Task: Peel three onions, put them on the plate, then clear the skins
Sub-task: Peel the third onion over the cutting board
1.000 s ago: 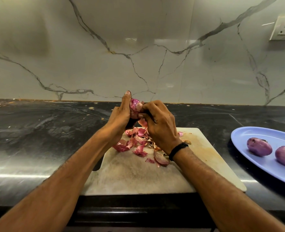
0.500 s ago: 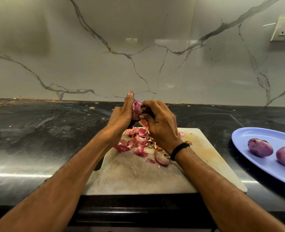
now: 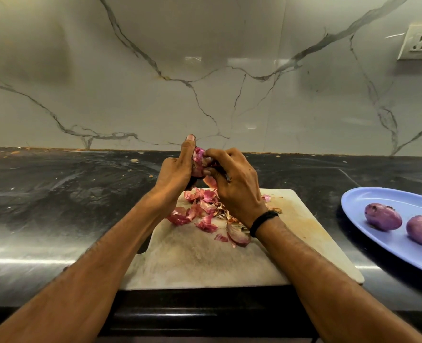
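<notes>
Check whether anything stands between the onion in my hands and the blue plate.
Nothing visible does. Between the onion and the plate lies only bare black counter past the cutting board. Two peeled onions sit on the plate, leaving its left part free.

Skins point(image 3: 205, 211) on board point(image 3: 205, 263); rightward, plate point(image 3: 378, 199) holding at least two onions point(image 3: 382, 217).

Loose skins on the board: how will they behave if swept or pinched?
Probably very light and floppy: the onion skins are thin, curled flakes, so a push may scatter them. The drier brown bits likely crumble when pinched. They lie loosely piled on the cutting board, so scooping should beat picking singly.
</notes>
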